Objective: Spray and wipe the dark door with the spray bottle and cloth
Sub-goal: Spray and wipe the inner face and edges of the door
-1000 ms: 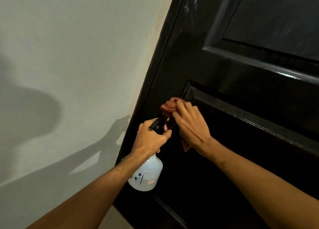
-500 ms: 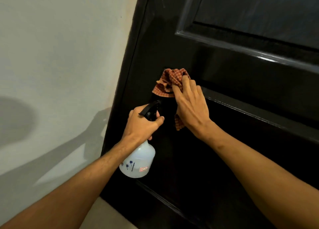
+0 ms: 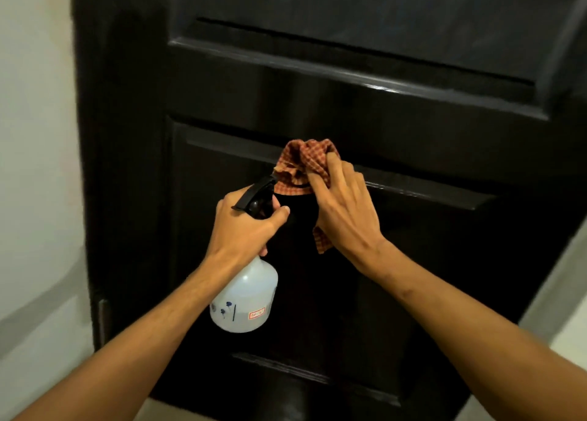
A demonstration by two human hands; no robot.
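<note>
The dark panelled door (image 3: 397,128) fills the middle of the view. My right hand (image 3: 344,212) presses a bunched red checked cloth (image 3: 301,161) against the top moulding of the door's lower panel; a corner of the cloth hangs below my palm. My left hand (image 3: 244,228) grips the neck of a white spray bottle (image 3: 244,300) with a black trigger head (image 3: 255,193), just left of the cloth. The bottle hangs upright in front of the lower panel.
A pale wall (image 3: 35,166) runs along the door's left edge, with a metal hinge (image 3: 102,319) low on that side. A light wall or floor strip (image 3: 559,319) shows at the lower right.
The view has swung right, so the door now faces me squarely. My right hand has slid the cloth right along the panel moulding. The left hand kept its grip on the bottle.
</note>
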